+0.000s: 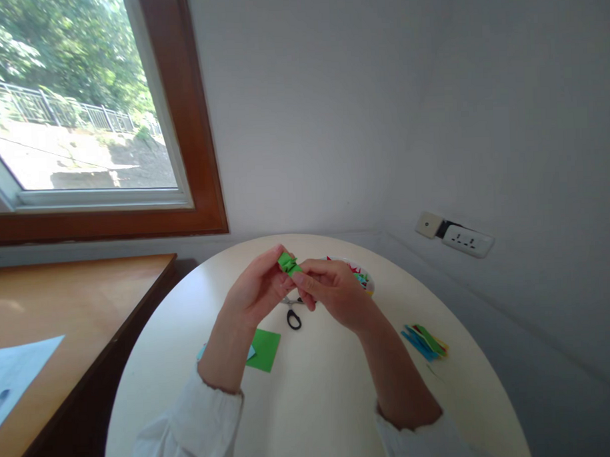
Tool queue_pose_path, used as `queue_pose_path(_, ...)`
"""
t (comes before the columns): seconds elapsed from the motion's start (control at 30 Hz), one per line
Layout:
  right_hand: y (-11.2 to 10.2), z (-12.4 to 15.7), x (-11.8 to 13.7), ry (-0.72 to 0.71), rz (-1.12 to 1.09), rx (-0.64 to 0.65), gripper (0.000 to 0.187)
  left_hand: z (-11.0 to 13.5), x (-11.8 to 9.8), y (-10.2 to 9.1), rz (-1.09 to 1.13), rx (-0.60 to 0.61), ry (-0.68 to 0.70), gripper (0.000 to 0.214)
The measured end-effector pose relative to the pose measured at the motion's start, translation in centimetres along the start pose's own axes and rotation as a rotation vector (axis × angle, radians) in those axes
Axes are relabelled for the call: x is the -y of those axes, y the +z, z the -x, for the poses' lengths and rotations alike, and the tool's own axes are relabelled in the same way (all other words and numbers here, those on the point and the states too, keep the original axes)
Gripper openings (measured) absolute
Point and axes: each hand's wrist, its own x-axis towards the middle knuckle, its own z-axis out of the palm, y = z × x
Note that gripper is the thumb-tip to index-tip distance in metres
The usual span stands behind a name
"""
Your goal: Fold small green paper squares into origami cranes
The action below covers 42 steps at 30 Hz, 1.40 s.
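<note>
A small folded piece of green paper is held up over the round white table, between my two hands. My left hand pinches its upper left part with thumb and fingertips. From the other side, my right hand grips its lower right end between thumb and index finger. Below the hands lie scissors with black handles, their blades partly hidden. Beside my left wrist is a flat green paper sheet, with a light blue piece partly covered by the forearm.
Behind my right hand stands a bowl with small colourful folded papers. Coloured paper strips lie at the table's right. A wooden desk with a white sheet is at left, below a window. Sockets are on the wall.
</note>
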Motion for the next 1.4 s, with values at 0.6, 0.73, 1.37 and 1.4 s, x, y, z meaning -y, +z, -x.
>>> queue_pose_path(0.6,-0.5,0.1,-0.3,0.079,0.0,-0.082,0.032,-0.8,0.2,-1.1,-0.365,-0.088,0.162,0.023)
queue_pose_path(0.73,-1.4,0.6,-2.3,0.182,0.022,-0.147,0.03,-1.3,0.5,-1.4,-0.787,-0.255,0.378,0.024)
queue_pose_path(1.37,-6.0,9.6,-10.7,0.879,0.84,-0.179,0.034,-0.1,-0.7,-0.1,-1.022,-0.344,0.499,0.02)
queue_pose_path(1.4,-6.0,9.6,-10.8,0.89,0.858,-0.172,0.034,-0.1,-0.8,-0.1,-1.03,-0.344,0.498,0.02)
